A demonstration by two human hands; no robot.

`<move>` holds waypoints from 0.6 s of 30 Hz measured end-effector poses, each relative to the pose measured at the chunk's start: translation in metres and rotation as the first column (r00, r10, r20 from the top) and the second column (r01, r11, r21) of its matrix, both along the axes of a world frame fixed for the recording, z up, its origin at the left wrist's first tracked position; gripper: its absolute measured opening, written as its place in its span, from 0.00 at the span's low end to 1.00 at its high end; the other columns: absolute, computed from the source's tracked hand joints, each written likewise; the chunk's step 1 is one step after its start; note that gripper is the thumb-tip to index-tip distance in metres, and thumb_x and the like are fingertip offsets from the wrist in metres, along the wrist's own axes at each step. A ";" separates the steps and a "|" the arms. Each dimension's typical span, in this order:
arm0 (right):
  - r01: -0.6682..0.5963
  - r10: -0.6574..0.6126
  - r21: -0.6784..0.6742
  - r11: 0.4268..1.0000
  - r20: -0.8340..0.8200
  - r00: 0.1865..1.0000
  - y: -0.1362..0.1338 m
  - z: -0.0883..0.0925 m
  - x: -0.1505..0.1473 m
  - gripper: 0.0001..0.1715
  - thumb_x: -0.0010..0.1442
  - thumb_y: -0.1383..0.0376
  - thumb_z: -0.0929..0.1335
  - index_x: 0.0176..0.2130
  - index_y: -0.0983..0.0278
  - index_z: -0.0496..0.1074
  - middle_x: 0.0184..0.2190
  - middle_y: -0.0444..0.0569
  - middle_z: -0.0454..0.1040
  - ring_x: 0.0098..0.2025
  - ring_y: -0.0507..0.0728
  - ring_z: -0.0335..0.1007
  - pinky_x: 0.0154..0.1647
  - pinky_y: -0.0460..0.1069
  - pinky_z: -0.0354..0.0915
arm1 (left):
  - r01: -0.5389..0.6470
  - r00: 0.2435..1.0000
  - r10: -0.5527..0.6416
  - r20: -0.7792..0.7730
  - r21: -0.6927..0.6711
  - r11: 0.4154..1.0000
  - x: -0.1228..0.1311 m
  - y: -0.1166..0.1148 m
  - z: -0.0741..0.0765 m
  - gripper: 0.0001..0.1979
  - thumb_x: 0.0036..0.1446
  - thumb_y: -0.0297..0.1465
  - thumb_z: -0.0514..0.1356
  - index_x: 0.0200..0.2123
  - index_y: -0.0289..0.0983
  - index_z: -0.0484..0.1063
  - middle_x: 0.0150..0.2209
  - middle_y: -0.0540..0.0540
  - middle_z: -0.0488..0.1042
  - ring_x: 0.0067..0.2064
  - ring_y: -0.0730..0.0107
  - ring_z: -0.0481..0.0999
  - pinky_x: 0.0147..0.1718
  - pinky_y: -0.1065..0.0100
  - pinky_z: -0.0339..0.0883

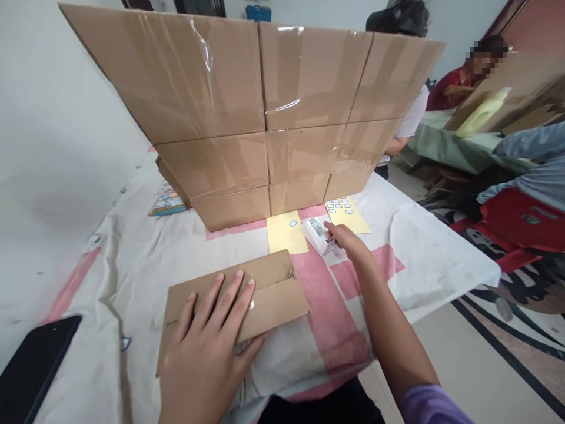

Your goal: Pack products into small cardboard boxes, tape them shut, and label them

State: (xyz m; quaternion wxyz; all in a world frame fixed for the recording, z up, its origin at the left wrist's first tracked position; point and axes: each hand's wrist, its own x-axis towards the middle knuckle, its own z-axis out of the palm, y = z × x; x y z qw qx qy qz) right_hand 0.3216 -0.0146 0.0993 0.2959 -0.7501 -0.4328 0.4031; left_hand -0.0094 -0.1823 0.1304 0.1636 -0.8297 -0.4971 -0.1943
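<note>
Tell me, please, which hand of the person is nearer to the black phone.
Left. The left hand lies on the flat cardboard box, to the right of the black phone; the right hand is farther away, at the small white object.

My cloth-covered table (136, 259), with cardboard across its far side.
The white cloth (282, 359) with pink bands (326, 312) is creased on my left, and toward the far side a tall block of taped cardboard boxes (304, 88) stands upright. Close to me lies a flat cardboard box (271, 300). Just in front of the block I have two yellow sheets (285, 240), side by side and apart, with a small white object (318, 237) between them; I can't tell whether it rests fully on the cloth. To my left are a colourful packet (168, 201), a little blue-edged piece (126, 343) and a dark phone (37, 368).
</note>
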 end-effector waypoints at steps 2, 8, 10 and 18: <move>0.010 -0.010 0.008 1.000 0.009 1.000 -0.001 0.000 -0.002 0.23 0.63 0.51 0.65 0.23 0.62 0.63 0.20 0.45 0.65 0.23 0.53 0.59 0.27 0.49 0.55 | -0.007 1.000 0.007 0.000 -0.005 1.000 0.001 0.001 0.000 0.36 0.62 0.44 0.59 0.70 0.39 0.59 0.69 0.45 0.64 0.67 0.44 0.66 0.64 0.45 0.51; 0.070 -0.071 0.042 0.997 0.047 0.996 -0.002 -0.001 -0.010 0.22 0.61 0.51 0.67 0.25 0.63 0.68 0.29 0.54 0.76 0.33 0.58 0.71 0.34 0.49 0.60 | -0.022 1.000 0.022 -0.002 -0.011 1.000 0.003 -0.002 0.002 0.35 0.62 0.43 0.60 0.69 0.39 0.60 0.69 0.45 0.64 0.67 0.45 0.65 0.63 0.46 0.52; 0.088 -0.091 0.052 0.995 0.055 0.994 0.000 -0.005 -0.010 0.22 0.61 0.51 0.67 0.26 0.64 0.68 0.30 0.56 0.77 0.34 0.59 0.72 0.34 0.49 0.61 | -0.018 1.000 0.018 0.016 0.001 1.000 0.002 -0.003 0.001 0.36 0.62 0.43 0.60 0.70 0.39 0.59 0.69 0.45 0.64 0.67 0.45 0.65 0.64 0.46 0.51; 0.152 -0.154 0.074 0.986 0.015 0.988 0.002 -0.012 -0.007 0.17 0.61 0.55 0.66 0.27 0.63 0.66 0.26 0.51 0.74 0.28 0.56 0.70 0.29 0.48 0.60 | 0.005 0.999 -0.006 0.050 0.015 1.000 0.001 0.005 0.000 0.37 0.61 0.45 0.60 0.70 0.38 0.59 0.68 0.45 0.65 0.66 0.45 0.67 0.64 0.46 0.50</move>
